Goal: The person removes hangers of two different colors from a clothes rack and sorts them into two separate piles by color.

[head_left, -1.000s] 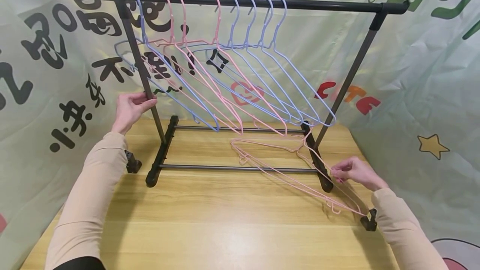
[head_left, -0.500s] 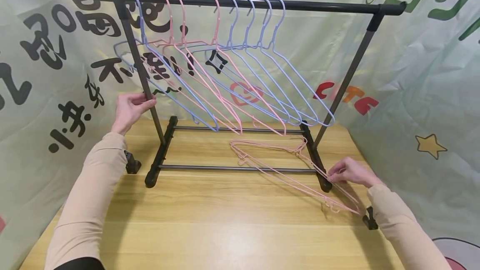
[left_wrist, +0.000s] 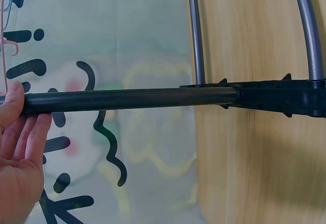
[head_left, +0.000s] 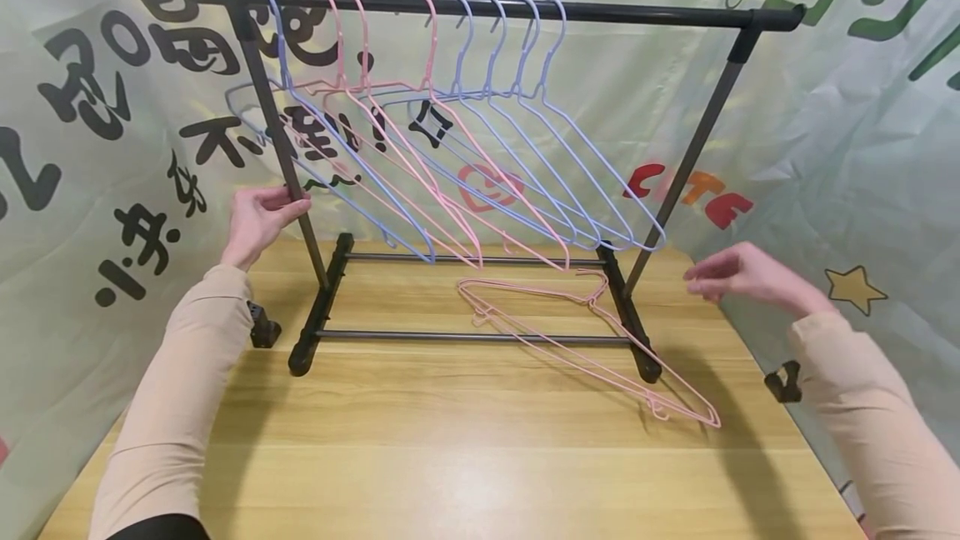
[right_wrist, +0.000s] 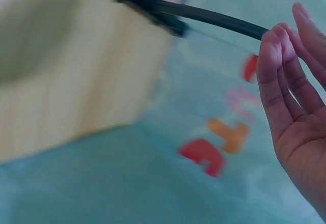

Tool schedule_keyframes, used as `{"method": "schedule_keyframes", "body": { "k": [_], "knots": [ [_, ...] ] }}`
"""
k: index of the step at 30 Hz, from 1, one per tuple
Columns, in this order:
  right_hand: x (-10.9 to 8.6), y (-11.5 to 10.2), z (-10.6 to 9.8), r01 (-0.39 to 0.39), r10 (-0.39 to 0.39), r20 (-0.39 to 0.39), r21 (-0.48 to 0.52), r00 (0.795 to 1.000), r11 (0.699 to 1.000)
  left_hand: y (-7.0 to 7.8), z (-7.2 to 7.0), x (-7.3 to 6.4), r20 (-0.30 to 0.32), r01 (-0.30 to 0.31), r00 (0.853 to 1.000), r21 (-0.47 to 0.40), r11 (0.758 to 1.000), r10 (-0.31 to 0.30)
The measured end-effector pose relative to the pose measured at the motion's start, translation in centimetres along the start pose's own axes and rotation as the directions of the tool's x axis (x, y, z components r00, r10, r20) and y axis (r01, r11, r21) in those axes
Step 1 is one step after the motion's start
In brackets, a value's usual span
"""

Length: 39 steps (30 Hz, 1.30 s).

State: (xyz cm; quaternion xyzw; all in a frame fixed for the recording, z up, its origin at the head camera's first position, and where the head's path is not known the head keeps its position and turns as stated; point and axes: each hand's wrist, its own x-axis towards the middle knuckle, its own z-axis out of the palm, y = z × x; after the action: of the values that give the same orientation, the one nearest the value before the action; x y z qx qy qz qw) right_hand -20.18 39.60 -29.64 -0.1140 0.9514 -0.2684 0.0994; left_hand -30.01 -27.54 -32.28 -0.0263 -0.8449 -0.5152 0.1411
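My left hand [head_left: 257, 225] grips the left upright [head_left: 276, 123] of a black clothes rack. In the left wrist view the thumb lies on one side of this post and the fingers on the other. To the right of the rack's right upright [head_left: 693, 152], my right hand [head_left: 738, 275] hovers with nothing in it, its fingers relaxed and the thumb apart in the right wrist view. Two pink hangers [head_left: 591, 302] lie stacked on the tabletop, across the rack's right foot. Pink hangers [head_left: 431, 48] and blue hangers [head_left: 551, 57] hang from the top bar [head_left: 660, 16].
Two thin rods [head_left: 450, 335] join the rack's feet near the wooden table [head_left: 420, 457]. A printed cloth [head_left: 825, 165] rises behind and beside it. Small black pieces [head_left: 264, 327] show beside both forearms.
My right hand has let go of the pink hanger and lifted up and to the right. The hanger now rests on the other one. My left hand has kept its place on the post.
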Motion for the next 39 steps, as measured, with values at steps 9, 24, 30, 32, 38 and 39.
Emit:
{"method": "schedule_keyframes", "body": {
  "k": [9, 24, 30, 32, 38, 39],
  "knots": [
    [0.7, -7.8, -6.5, 0.000, 0.001, -0.125, 0.007, 0.992, 1.000, -0.3, -0.3, 0.0, 0.001, 0.012, 1.000, 0.017, 1.000, -0.012],
    [4.9, -15.8, -6.3, 0.139, -0.132, -0.066, 0.131, 0.989, 0.982, -0.4, -0.1, -0.1, -0.001, 0.005, 1.000, 0.018, 1.000, -0.005],
    [5.6, -16.0, -5.9, 0.138, -0.130, -0.066, 0.137, 0.989, 0.981, -0.1, 0.1, -0.2, 0.004, 0.014, 1.000, 0.011, 1.000, -0.014],
    [5.7, -16.1, -5.8, 0.150, -0.140, -0.071, 0.157, 0.988, 0.976, 0.0, 0.0, -0.2, 0.003, 0.010, 1.000, 0.013, 1.000, -0.010],
    [5.9, -16.5, -5.5, 0.164, -0.157, -0.055, 0.186, 0.986, 0.969, 0.1, 0.0, -0.2, -0.005, -0.002, 1.000, 0.014, 1.000, 0.002],
    [6.0, -16.6, -5.5, 0.165, -0.159, -0.048, 0.190, 0.986, 0.968, 0.0, 0.0, -0.1, -0.005, -0.001, 1.000, 0.016, 1.000, 0.001]
  ]
}}
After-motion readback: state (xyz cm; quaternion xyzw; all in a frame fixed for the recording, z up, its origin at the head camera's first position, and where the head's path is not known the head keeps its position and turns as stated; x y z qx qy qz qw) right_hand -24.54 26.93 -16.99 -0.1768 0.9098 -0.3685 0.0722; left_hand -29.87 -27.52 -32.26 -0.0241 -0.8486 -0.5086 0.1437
